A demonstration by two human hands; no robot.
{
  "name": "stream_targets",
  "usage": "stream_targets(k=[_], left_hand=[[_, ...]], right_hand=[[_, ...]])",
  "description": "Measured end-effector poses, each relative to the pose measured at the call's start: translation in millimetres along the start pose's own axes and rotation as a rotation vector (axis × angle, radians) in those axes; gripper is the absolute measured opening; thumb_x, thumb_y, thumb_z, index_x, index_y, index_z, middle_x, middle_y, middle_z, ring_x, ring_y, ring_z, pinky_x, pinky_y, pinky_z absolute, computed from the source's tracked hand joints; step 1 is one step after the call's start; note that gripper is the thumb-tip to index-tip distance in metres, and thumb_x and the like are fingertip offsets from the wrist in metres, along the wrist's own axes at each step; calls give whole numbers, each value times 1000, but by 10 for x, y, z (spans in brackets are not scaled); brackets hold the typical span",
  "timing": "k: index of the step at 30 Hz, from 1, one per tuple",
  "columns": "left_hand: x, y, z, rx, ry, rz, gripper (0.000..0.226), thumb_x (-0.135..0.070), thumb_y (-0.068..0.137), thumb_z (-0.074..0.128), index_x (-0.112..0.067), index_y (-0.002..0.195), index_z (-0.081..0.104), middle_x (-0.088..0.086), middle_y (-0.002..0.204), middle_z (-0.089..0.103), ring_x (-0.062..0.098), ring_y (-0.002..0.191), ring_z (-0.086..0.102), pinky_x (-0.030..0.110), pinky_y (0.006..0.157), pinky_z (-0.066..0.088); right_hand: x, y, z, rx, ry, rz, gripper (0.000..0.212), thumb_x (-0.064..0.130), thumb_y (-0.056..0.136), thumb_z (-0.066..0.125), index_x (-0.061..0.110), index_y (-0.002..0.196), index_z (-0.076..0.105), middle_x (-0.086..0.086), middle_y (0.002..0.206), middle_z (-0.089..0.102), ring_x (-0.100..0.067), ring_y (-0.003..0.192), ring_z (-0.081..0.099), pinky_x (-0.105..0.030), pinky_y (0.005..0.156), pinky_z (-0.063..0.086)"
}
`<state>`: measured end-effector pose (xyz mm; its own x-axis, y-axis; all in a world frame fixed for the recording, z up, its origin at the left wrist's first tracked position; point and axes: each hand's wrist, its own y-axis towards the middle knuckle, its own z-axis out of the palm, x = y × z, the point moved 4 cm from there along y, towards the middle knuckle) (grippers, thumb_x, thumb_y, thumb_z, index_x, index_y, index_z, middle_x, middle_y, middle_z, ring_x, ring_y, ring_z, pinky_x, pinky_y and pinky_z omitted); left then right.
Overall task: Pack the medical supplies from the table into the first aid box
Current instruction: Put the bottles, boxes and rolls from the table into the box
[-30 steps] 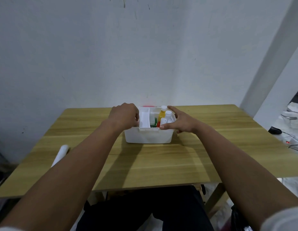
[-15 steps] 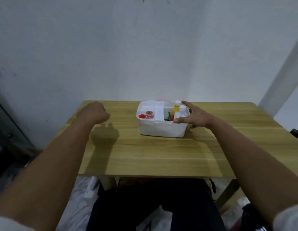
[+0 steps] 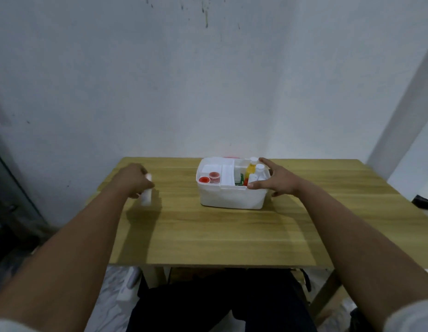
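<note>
A white first aid box [image 3: 232,198] stands open near the far middle of the wooden table [image 3: 220,231]. Inside it are two red-lidded cups [image 3: 209,179] on the left, a white tray insert, and on the right a yellow bottle [image 3: 250,170] with white bottles [image 3: 259,171] and something green. My right hand [image 3: 275,179] rests spread against the box's right rim. My left hand [image 3: 136,179] is at the table's left side, closed around a white roll [image 3: 146,197] that sticks out below the fist, blurred.
A white wall stands just behind the table. A dark object [image 3: 423,202] lies on the floor at the far right. My dark-clothed lap shows under the table's near edge.
My left hand left the box's left rim, swung out to the table's left side and closed on the white roll. My right hand stayed on the box. The view shifted left.
</note>
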<state>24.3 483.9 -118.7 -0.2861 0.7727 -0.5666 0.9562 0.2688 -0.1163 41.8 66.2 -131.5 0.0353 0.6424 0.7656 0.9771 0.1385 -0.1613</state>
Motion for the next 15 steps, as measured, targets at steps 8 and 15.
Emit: stream_targets(k=[8, 15], left_hand=[[-1684, -24, 317, 64, -273, 296, 39, -20, 82, 83, -11, 117, 68, 5, 90, 71, 16, 75, 72, 29, 59, 59], [-2039, -46, 925, 144, 57, 370, 42, -26, 76, 87, -6, 107, 67, 9, 90, 75, 24, 81, 75, 43, 83, 61]], right_hand=[[17, -8, -10, 18, 7, -36, 117, 56, 60, 92, 46, 154, 23, 13, 133, 53, -20, 117, 57, -49, 83, 62], [21, -39, -33, 19, 16, -83, 94, 35, 75, 90, 44, 146, 30, 30, 109, 52, -2, 93, 59, -24, 64, 59]])
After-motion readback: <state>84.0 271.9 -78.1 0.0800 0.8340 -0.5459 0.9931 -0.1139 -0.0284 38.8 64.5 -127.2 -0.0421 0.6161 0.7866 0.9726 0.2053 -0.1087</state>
